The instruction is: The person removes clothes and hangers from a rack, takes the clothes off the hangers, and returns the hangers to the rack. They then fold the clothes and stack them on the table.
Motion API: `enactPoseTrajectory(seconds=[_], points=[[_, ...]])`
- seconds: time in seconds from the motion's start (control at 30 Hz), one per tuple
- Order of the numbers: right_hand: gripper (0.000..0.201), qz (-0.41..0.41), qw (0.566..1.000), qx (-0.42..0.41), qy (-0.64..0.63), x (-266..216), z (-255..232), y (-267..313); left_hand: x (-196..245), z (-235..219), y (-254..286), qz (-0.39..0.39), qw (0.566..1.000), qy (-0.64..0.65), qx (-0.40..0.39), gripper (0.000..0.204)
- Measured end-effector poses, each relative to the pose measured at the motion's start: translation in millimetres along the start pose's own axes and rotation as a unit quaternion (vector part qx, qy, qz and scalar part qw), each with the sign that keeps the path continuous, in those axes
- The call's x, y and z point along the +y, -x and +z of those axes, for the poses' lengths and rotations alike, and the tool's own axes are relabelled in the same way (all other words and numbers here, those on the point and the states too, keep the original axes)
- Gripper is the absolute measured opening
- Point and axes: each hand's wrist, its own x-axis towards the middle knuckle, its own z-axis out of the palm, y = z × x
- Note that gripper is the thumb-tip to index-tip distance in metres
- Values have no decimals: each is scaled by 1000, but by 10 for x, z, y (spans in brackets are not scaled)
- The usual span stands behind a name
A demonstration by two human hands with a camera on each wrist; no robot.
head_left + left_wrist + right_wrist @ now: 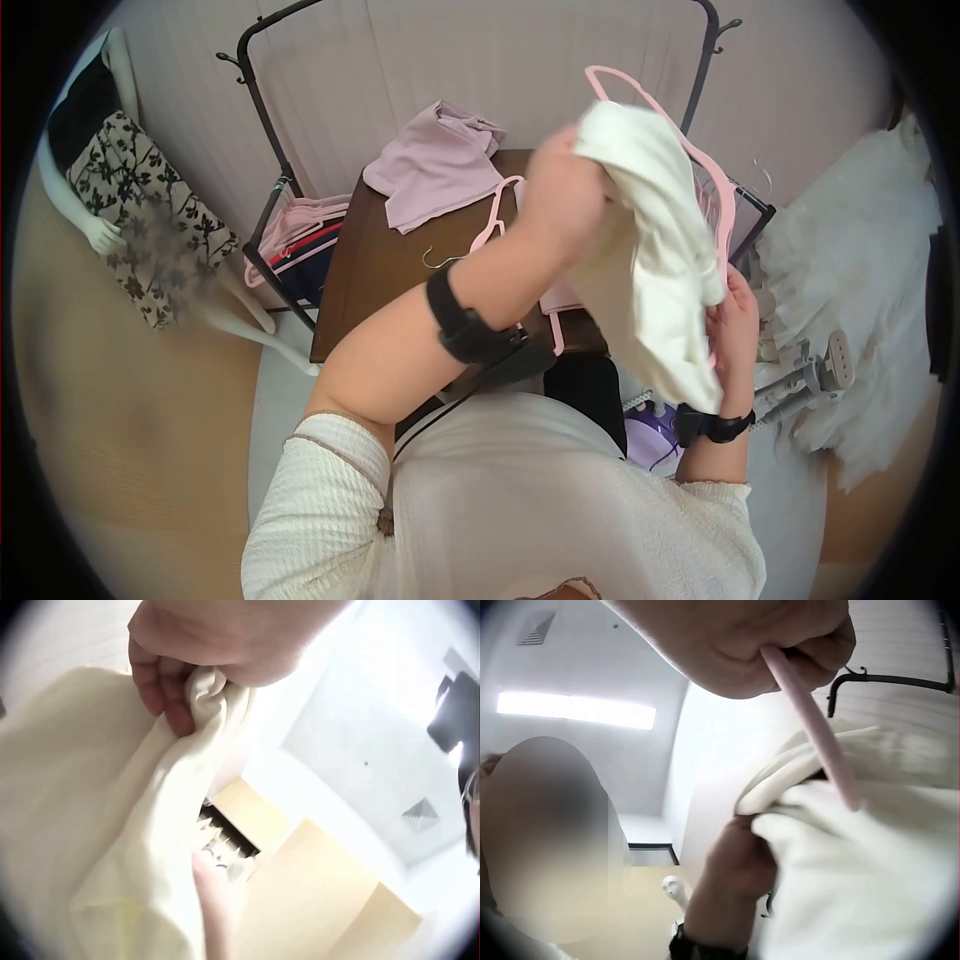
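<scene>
A white garment (pixel 665 225) hangs raised in front of the body, its cloth draped downward. Near its upper edge my left hand (pixel 565 195) grips the fabric; the left wrist view has these fingers (pixel 176 712) curled round a bunched fold. My right hand (pixel 735 315) holds one end of a pink hanger (pixel 722 195), lower and to the right. In the right wrist view, that hand (pixel 780 645) has the hanger (pixel 814 731) sticking out of its fist across the garment (pixel 855 855). Part of the hanger is hidden behind the cloth.
On the brown table (pixel 365 285) lie a folded lilac garment (pixel 435 165) and another pink hanger (pixel 492 220). A black rack (pixel 265 125) frames it, with hangers (pixel 305 225) at left. A mannequin (pixel 110 170) stands left; a white gown (pixel 850 260) and steamer (pixel 825 370) are right.
</scene>
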Motion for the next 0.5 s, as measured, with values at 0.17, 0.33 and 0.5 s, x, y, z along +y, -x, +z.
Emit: enactPoseTrajectory(seconds=[0.17,0.33,0.5], points=[[25,-132,989,65,-6,-11,5,227,547,-485,113,54,977,198,62,31],[26,-58,993,78,-74,287,-644,89,429,-1218,222,111,971,209,21,34],[28,-84,994,45,-46,278,-793,227,444,-2082,-18,176,957,229,-29,38]])
